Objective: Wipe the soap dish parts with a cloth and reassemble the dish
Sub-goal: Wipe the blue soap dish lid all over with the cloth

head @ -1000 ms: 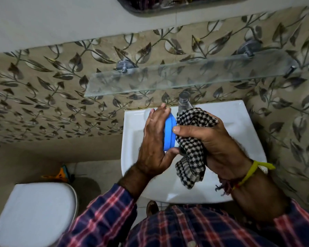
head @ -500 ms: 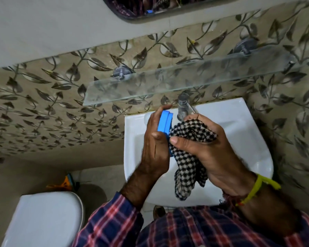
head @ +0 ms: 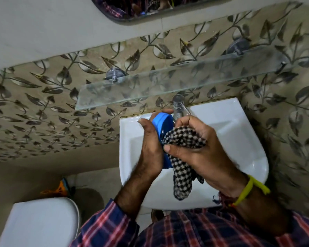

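Over the sink (head: 230, 139), the left hand (head: 150, 148) grips the blue dish (head: 163, 123) on edge, long axis running toward the back wall; the right hand (head: 198, 148) clutches the cloth (head: 183, 139) against its open face.

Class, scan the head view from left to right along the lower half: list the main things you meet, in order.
toilet → orange item on the floor → left hand → blue soap dish part → checked cloth → right hand → yellow wristband
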`<state>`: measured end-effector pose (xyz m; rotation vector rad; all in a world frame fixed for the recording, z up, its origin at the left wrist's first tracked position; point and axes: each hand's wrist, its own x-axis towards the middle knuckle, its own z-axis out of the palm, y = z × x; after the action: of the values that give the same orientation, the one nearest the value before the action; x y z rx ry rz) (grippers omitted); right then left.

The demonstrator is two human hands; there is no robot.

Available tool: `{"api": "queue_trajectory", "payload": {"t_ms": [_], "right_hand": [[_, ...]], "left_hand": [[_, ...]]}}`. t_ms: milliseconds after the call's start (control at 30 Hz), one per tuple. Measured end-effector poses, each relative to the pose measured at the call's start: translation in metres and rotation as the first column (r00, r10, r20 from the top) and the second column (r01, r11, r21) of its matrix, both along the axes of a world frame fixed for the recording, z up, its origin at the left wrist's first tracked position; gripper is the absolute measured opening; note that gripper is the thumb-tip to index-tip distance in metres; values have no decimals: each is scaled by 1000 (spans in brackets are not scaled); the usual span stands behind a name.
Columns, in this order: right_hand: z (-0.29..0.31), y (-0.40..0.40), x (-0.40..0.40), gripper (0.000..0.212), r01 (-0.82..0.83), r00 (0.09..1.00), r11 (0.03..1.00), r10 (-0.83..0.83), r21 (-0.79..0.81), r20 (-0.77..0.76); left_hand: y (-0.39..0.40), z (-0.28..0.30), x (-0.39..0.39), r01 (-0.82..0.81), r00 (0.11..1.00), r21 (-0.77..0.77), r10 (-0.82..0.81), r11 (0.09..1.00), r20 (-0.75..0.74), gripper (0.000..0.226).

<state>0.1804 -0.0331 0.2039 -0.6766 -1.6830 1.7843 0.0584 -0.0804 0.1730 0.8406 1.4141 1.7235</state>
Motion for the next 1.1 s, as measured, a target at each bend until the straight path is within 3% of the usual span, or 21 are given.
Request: {"api": "queue_trajectory", "payload": {"t_ms": [100,167,400,600,733,833,900,933,967,1033,1067,1100], "right_hand": [[-3,-5,0,36,-9,999,1000,9,-2,43],[-2,1,0,36,3,999,1000,-3,23,34],[-7,1,3,38,-102,989,987,87,125,119],[-17,-7,2,38,-137,984,950,99,279,145],[-20,-13,0,40,-76,986,919,11,387,167],[-20,-13,-5,40,-2,992,953,-36,302,120],[-17,-5,-5,40,68,991,991,-80,112,105],[-15,0,-3,39,109,991,994,-108,-5,84],[-13,5,-1,36,133,991,982,-128,-131,50],[-8,15,3,31,109,993,935,-119,-336,-11],[-5,18,4,31,70,996,913,-89,-402,-27],[-2,19,4,34,25,998,893,-47,-448,-38]], "left_hand": [[2,5,-3,-33,999,-33,32,999,-29,106],[2,6,4,-7,998,-51,10,999,55,104],[10,9,-4,-125,982,-178,148,976,121,74],[7,19,-13,-163,951,-257,221,953,216,93],[6,20,-17,-165,922,-358,272,919,276,100],[5,13,-22,-131,918,-384,257,914,300,102],[-3,3,-23,-190,961,-359,249,914,124,100],[-12,-7,-22,-235,972,-263,221,936,-80,96],[-22,-17,-21,-236,922,-136,177,962,-345,93],[-39,-38,-21,-51,654,42,65,998,-754,89],[-44,-47,-21,46,526,84,48,995,-849,93],[-44,-52,-22,110,455,107,46,988,-889,97]]}}
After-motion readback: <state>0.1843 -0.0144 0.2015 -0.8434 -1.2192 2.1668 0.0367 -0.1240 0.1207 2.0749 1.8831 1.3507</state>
